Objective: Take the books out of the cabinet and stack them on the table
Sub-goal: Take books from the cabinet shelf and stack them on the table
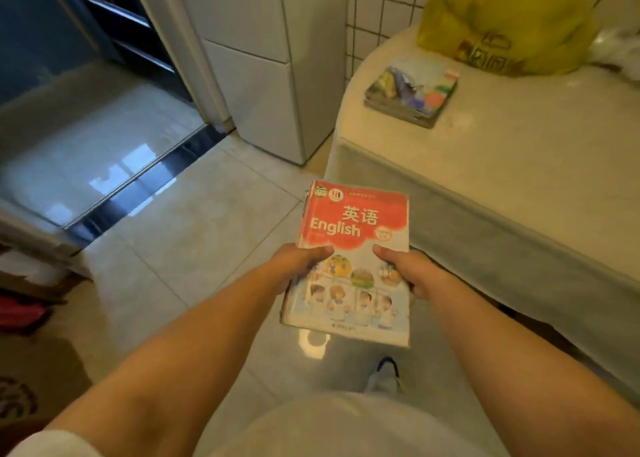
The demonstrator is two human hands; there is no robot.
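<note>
step: carrying English book (353, 248) over floor, near table (519, 165) | left hand (298, 266) + right hand (405, 273) both gripping its sides | tip: lay it flat, squared up on the stack (412, 92)

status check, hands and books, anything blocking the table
Left hand and right hand both gripping English book, held over floor. Stack of books already on table. Yellow bag behind stack; path clear.
</note>
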